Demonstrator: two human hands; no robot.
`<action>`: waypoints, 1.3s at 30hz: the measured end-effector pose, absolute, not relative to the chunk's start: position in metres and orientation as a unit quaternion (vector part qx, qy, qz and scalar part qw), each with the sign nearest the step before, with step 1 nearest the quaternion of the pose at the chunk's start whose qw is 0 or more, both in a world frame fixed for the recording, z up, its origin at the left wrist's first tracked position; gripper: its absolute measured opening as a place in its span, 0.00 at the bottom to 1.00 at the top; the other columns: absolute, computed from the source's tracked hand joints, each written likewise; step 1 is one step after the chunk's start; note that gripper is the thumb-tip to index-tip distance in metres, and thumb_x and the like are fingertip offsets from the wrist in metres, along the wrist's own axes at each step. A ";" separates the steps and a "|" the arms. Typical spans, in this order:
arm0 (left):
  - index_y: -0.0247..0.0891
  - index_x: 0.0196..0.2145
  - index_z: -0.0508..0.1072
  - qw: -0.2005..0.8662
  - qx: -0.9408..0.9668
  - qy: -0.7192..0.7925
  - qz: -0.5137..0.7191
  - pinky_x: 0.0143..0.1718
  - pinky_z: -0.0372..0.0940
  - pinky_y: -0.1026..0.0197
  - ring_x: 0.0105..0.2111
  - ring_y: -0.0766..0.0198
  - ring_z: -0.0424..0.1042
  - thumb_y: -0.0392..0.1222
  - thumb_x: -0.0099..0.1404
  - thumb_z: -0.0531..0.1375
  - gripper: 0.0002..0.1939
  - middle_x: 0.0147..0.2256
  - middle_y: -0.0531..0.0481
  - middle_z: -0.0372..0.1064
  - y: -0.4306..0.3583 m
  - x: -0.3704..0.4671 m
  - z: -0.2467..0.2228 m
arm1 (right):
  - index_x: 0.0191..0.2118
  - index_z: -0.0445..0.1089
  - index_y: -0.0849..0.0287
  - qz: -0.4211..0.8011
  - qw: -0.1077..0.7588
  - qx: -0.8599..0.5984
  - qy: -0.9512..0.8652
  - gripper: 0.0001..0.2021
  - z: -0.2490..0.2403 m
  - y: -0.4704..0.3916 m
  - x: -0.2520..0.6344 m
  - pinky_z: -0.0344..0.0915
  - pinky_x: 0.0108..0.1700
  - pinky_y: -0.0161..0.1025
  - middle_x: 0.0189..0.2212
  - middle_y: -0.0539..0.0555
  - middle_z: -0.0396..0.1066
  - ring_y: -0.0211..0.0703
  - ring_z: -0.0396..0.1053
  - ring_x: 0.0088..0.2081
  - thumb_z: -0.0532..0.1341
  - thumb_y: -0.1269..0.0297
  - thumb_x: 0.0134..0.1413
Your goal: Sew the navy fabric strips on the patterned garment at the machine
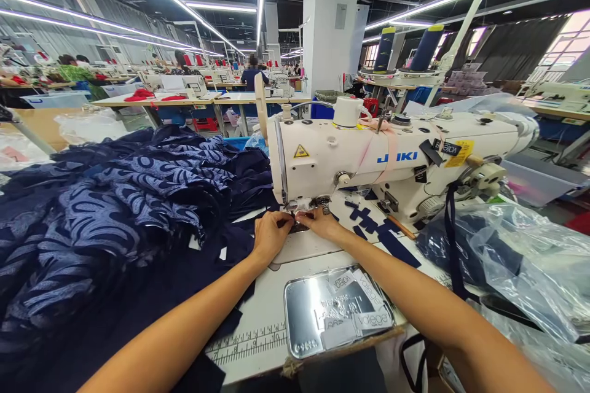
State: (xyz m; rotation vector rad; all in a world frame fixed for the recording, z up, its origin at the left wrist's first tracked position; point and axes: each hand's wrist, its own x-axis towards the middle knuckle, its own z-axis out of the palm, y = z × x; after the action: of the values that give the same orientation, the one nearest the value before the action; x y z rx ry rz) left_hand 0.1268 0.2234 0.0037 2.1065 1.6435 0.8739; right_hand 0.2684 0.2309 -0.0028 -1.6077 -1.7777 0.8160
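Observation:
A white JUKI sewing machine (332,150) stands across the table. At its needle area, my left hand (271,234) and my right hand (322,223) nearly meet, fingers pinched together just under the presser foot. What they hold is too small to make out. Dark navy fabric with a pale blue leaf-like pattern (101,215) is heaped to the left, its plain edge reaching close to my left hand. Below my hands lies a metal tray (299,344) with white labels (372,319). Small navy fabric pieces (364,221) lie right of the needle area.
Clear plastic bags (530,258) with dark contents are at the right edge. A printed ruler (249,342) runs along the table's front. Two navy thread cones (426,49) stand behind the machine. Further back are other sewing tables (161,100), a pillar and a seated person (253,73).

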 end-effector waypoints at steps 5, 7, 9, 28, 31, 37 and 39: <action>0.41 0.27 0.75 0.169 0.742 0.571 0.308 0.42 0.59 0.58 0.38 0.59 0.68 0.34 0.56 0.57 0.07 0.33 0.52 0.73 0.224 0.126 0.003 | 0.33 0.72 0.58 0.295 0.313 -0.598 -0.676 0.06 -0.010 0.236 0.265 0.62 0.46 0.37 0.33 0.50 0.73 0.40 0.69 0.39 0.58 0.68 0.50; 0.40 0.28 0.75 0.170 0.742 0.570 0.309 0.41 0.59 0.58 0.38 0.59 0.68 0.34 0.56 0.57 0.07 0.33 0.51 0.73 0.223 0.126 0.003 | 0.33 0.73 0.57 0.289 0.305 -0.602 -0.679 0.06 -0.010 0.236 0.265 0.61 0.46 0.37 0.34 0.51 0.73 0.41 0.69 0.40 0.58 0.66 0.51; 0.41 0.29 0.75 0.173 0.742 0.570 0.310 0.40 0.59 0.59 0.38 0.59 0.68 0.34 0.55 0.57 0.07 0.33 0.51 0.73 0.223 0.126 0.002 | 0.33 0.73 0.56 0.282 0.295 -0.606 -0.683 0.06 -0.008 0.235 0.265 0.61 0.46 0.38 0.34 0.50 0.72 0.42 0.68 0.41 0.58 0.65 0.51; 0.39 0.27 0.74 0.180 0.730 0.585 0.304 0.38 0.59 0.61 0.34 0.60 0.70 0.34 0.54 0.56 0.07 0.30 0.51 0.73 0.227 0.128 0.002 | 0.32 0.74 0.56 0.251 0.284 -0.624 -0.684 0.12 -0.006 0.233 0.265 0.62 0.42 0.38 0.29 0.51 0.73 0.43 0.69 0.38 0.54 0.60 0.55; 0.39 0.27 0.74 0.187 0.719 0.597 0.302 0.37 0.59 0.61 0.33 0.61 0.70 0.34 0.54 0.56 0.07 0.28 0.51 0.73 0.228 0.129 0.003 | 0.32 0.73 0.58 0.244 0.293 -0.623 -0.683 0.14 -0.011 0.236 0.264 0.63 0.41 0.37 0.29 0.53 0.73 0.43 0.69 0.37 0.52 0.60 0.56; 0.38 0.28 0.74 0.202 0.707 0.605 0.307 0.37 0.59 0.61 0.33 0.61 0.70 0.36 0.55 0.56 0.07 0.29 0.51 0.73 0.228 0.129 0.005 | 0.30 0.73 0.57 0.231 0.276 -0.636 -0.683 0.11 -0.016 0.239 0.265 0.62 0.42 0.41 0.27 0.53 0.72 0.46 0.68 0.38 0.55 0.61 0.54; 0.38 0.28 0.75 0.205 0.705 0.605 0.310 0.37 0.59 0.61 0.33 0.61 0.71 0.36 0.55 0.56 0.07 0.29 0.51 0.73 0.228 0.130 0.005 | 0.31 0.74 0.56 0.230 0.271 -0.635 -0.686 0.10 -0.016 0.238 0.266 0.62 0.42 0.42 0.28 0.52 0.72 0.46 0.68 0.37 0.55 0.61 0.54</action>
State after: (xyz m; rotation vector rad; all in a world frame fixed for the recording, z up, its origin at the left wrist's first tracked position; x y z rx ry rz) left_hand 0.1295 0.2281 0.0050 1.9656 1.6858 0.8633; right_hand 0.2661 0.2384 -0.0155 -1.7117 -1.8469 0.6187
